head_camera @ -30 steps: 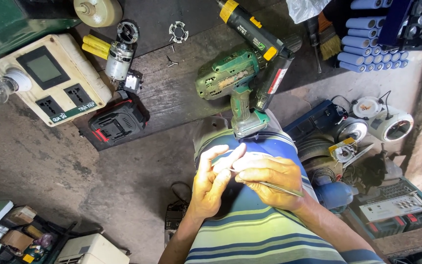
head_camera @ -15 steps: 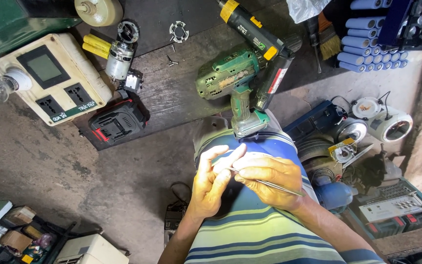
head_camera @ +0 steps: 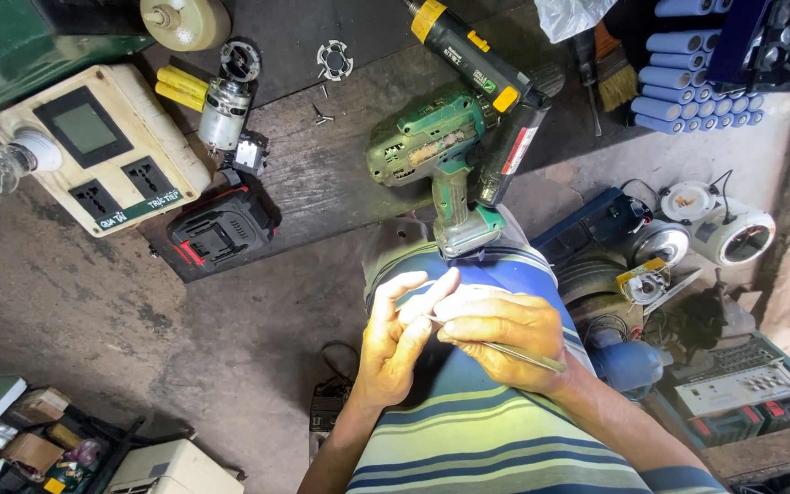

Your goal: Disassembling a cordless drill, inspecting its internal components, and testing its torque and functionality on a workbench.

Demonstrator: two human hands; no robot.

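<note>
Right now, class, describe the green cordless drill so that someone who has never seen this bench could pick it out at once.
Start at the dark wooden board across the top of the view. At its right end, just above the person's two hands, stands the green cordless drill, its grip pointing down toward them. Unlike the black and yellow tool lying slantwise behind it, its body is green and scuffed.

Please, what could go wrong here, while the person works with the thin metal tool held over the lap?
The right hand holds thin tweezers whose tip meets the left hand; a slip might prick the fingers. Whatever is pinched there is too small to see, and if dropped it could be lost on the cluttered floor. The green drill stands right beside the knee, so a leg movement may tip it over.
</note>
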